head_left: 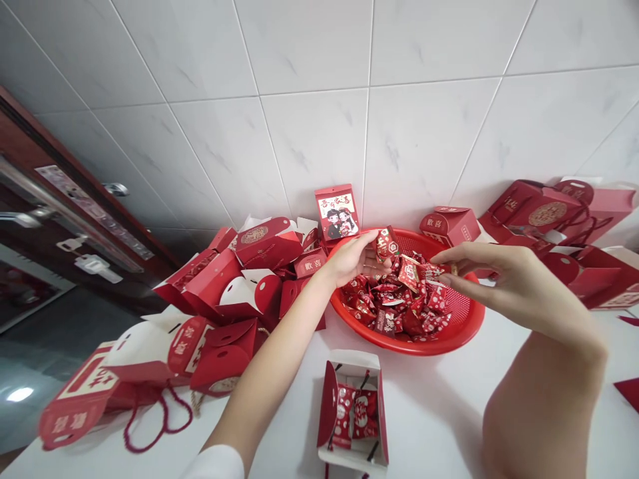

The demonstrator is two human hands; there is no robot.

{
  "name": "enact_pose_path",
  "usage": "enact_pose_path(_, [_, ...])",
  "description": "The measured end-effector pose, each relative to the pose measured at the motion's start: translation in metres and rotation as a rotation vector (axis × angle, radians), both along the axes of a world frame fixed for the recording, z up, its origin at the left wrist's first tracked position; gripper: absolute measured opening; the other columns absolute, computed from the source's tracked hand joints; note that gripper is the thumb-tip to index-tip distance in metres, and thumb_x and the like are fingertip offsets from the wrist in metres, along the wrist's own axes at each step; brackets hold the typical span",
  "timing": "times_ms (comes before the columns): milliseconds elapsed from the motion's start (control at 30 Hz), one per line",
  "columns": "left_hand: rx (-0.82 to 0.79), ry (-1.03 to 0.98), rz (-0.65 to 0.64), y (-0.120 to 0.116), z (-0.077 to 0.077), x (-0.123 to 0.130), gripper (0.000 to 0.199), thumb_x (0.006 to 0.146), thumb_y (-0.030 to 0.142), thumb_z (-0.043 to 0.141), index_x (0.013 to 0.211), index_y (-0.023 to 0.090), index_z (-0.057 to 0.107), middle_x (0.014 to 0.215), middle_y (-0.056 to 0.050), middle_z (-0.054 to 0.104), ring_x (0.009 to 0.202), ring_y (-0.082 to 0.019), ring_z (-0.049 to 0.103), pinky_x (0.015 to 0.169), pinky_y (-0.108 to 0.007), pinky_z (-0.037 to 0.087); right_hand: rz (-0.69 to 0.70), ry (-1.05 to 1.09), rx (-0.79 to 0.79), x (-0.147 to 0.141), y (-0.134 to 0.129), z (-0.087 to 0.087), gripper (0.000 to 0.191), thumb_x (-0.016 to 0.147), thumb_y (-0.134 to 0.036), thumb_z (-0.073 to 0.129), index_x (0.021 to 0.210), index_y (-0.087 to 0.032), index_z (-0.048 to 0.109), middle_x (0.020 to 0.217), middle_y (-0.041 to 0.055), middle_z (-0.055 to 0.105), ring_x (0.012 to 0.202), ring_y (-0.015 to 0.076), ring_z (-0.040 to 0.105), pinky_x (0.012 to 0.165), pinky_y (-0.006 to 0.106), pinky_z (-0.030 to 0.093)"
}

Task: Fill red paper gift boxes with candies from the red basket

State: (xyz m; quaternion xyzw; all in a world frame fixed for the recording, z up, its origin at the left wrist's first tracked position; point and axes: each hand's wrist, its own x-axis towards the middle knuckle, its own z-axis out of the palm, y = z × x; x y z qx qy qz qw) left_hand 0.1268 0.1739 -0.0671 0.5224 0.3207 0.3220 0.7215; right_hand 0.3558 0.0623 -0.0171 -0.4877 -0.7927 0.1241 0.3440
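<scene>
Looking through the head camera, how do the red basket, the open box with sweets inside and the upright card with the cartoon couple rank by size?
Largest to smallest, as they look here:
1. Red basket
2. Open box
3. Couple card

The left hand [355, 258] curls, palm seemingly turned inward; the right hand [492, 278] pinches, wrist bent.

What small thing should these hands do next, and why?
Probably bring the wrapped sweet pinched in the right hand to the left hand: that one is cupped close by, with another sweet at its thumb, and the open gift box in front shows only two inside.
</scene>
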Motion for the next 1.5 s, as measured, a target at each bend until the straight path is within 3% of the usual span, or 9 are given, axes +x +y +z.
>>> enact_pose_path(167, [-0.088, -0.024, -0.121, -0.019, -0.006, -0.01, 0.037, 0.101, 0.044, 0.047, 0.089, 0.015, 0.068, 0.073, -0.006, 0.071, 0.058, -0.014, 0.065, 0.068, -0.032, 0.058, 0.092, 0.015, -0.05, -0.011, 0.013, -0.002, 0.025, 0.088, -0.043, 0.067, 0.094, -0.02, 0.074, 0.089, 0.007, 0.077, 0.076, 0.022, 0.07, 0.07, 0.036, 0.057])
enact_pose_path(300, [0.016, -0.001, -0.151, -0.03, -0.008, -0.014, 0.013, 0.087, 0.028, 0.066, 0.086, 0.015, 0.065, 0.076, -0.002, 0.068, 0.061, -0.012, 0.065, 0.064, -0.027, 0.054, 0.165, -0.038, -0.137, -0.022, 0.019, -0.004, 0.023, 0.09, -0.04, 0.062, 0.092, -0.019, 0.071, 0.089, 0.0073, 0.076, 0.075, 0.0209, 0.069, 0.069, 0.034, 0.055])
enact_pose_path(367, [0.088, 0.034, -0.147, -0.034, -0.008, -0.016, 0.01, 0.081, 0.022, 0.071, 0.086, 0.015, 0.065, 0.079, 0.0, 0.066, 0.067, -0.01, 0.064, 0.067, -0.025, 0.053, 0.209, -0.056, -0.178, -0.025, 0.02, -0.005, 0.022, 0.091, -0.04, 0.06, 0.093, -0.019, 0.069, 0.086, 0.0065, 0.075, 0.072, 0.0197, 0.067, 0.066, 0.033, 0.053])
enact_pose_path(600, [0.37, 0.135, -0.134, -0.047, -0.006, -0.028, 0.021, 0.085, 0.032, 0.072, 0.096, 0.014, 0.07, 0.093, -0.003, 0.066, 0.086, -0.015, 0.061, 0.082, -0.031, 0.049, 0.245, -0.075, -0.225, -0.033, 0.024, -0.009, 0.018, 0.092, -0.038, 0.058, 0.094, -0.021, 0.064, 0.086, 0.0046, 0.071, 0.072, 0.0191, 0.063, 0.063, 0.031, 0.048])
enact_pose_path(833, [0.308, 0.129, -0.016, -0.048, -0.013, -0.033, 0.032, 0.079, 0.025, 0.078, 0.104, 0.018, 0.061, 0.09, 0.001, 0.06, 0.084, -0.013, 0.06, 0.083, -0.029, 0.048, 0.267, -0.039, -0.264, -0.036, 0.027, -0.011, 0.015, 0.09, -0.032, 0.059, 0.095, -0.02, 0.065, 0.087, 0.005, 0.071, 0.074, 0.0189, 0.064, 0.065, 0.03, 0.05])
enact_pose_path(1100, [0.278, 0.072, 0.018, -0.049, -0.004, -0.041, 0.032, 0.076, 0.027, 0.082, 0.1, 0.017, 0.063, 0.089, 0.0, 0.064, 0.083, -0.013, 0.062, 0.078, -0.027, 0.05, 0.232, 0.062, -0.24, -0.037, 0.029, -0.011, 0.012, 0.088, -0.028, 0.06, 0.083, -0.019, 0.066, 0.082, 0.0044, 0.071, 0.07, 0.0173, 0.061, 0.063, 0.029, 0.049])
enact_pose_path(1500, [0.369, 0.218, 0.045, -0.049, -0.006, -0.045, 0.044, 0.083, 0.044, 0.077, 0.118, 0.019, 0.07, 0.086, -0.001, 0.07, 0.066, -0.013, 0.062, 0.064, -0.026, 0.051, 0.359, 0.23, -0.465, -0.043, 0.043, -0.026, 0.029, 0.084, -0.043, 0.075, 0.088, -0.016, 0.065, 0.072, 0.0007, 0.065, 0.063, 0.013, 0.055, 0.056, 0.025, 0.044])
